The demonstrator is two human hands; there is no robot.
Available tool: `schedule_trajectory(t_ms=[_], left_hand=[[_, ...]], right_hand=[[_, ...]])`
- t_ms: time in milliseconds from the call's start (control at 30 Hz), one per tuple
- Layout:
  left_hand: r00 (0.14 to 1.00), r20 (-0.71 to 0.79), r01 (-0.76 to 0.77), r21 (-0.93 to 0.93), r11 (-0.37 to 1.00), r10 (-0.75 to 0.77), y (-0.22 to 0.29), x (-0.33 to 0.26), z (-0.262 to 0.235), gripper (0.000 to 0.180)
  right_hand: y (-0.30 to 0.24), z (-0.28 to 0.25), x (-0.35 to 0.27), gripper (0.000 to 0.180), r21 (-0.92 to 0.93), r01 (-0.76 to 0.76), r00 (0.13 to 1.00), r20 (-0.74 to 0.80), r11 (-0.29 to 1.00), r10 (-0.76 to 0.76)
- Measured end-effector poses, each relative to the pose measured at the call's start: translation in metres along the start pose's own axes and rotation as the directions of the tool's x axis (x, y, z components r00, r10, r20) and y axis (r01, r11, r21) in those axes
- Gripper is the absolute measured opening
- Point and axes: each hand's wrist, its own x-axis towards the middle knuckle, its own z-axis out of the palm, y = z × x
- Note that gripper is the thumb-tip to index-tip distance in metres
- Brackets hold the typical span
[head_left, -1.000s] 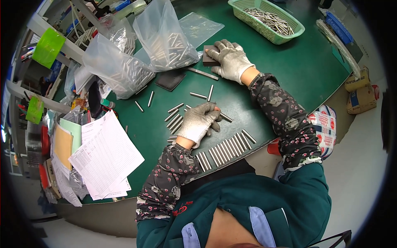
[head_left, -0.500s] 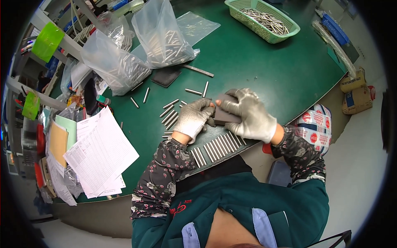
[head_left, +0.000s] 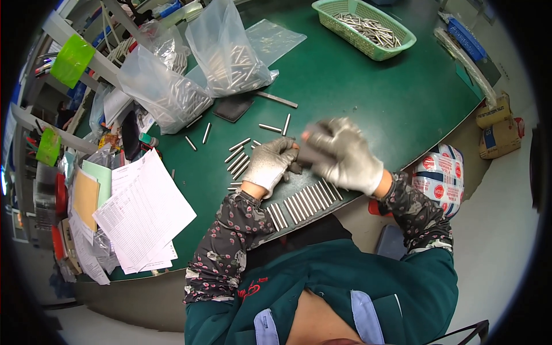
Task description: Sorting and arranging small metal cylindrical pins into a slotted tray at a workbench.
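Observation:
My right hand [head_left: 351,158], in a grey-white work glove, grips a dark rectangular block [head_left: 313,152]; both are smeared by motion. Close to the block's left end, my left hand [head_left: 269,165], gloved alike, has its fingers pinched together; what they hold, if anything, is hidden. Below the hands, a row of short metal pins [head_left: 310,202] lies side by side along the table's near edge. More loose pins [head_left: 236,158] are scattered left of my left hand, some partly covered by it. Two further pins [head_left: 277,123] lie beyond my left hand.
Clear plastic bags of pins [head_left: 233,69] stand at the back left of the green table [head_left: 368,80], near a dark flat pad [head_left: 233,107] and a metal bar [head_left: 276,99]. A green basket [head_left: 374,52] of pins sits far right. Printed papers [head_left: 146,213] lie left.
My right hand and the block have shifted slightly, the block now tilted and blurred. My left hand stays nearly in place. The whole view has moved a little.

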Motion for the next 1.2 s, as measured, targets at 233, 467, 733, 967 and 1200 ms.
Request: schedule_trajectory(t_ms=[233, 467, 733, 967, 1200], left_hand=[[0.995, -0.050, 0.086, -0.032, 0.996, -0.088, 0.000, -0.004, 0.003, 0.019], [0.993, -0.049, 0.108, -0.055, 0.993, -0.111, 0.006, -0.001, 0.003, 0.022], [0.996, -0.044, 0.074, -0.027, 0.997, -0.075, 0.001, -0.004, 0.003, 0.017], [0.996, -0.035, 0.077, -0.018, 0.997, -0.078, 0.002, -0.001, 0.001, 0.015], [0.998, -0.001, 0.055, -0.057, 0.997, -0.055, 0.002, 0.001, 0.000, 0.015]], right_hand=[[0.007, -0.001, 0.003, 0.044, 0.000, -0.019, 0.999, -0.047, 1.000, 0.019], [0.014, 0.001, 0.006, 0.045, -0.072, -0.006, 0.996, -0.094, 0.997, -0.001], [0.002, -0.006, -0.003, 0.048, -0.124, -0.052, 0.998, -0.030, 0.991, 0.049], [0.014, -0.018, 0.003, 0.046, -0.208, -0.165, 0.986, -0.034, 0.964, 0.162], [0.011, -0.024, 0.004, 0.045, -0.188, -0.110, 0.993, 0.024, 0.976, 0.116]])
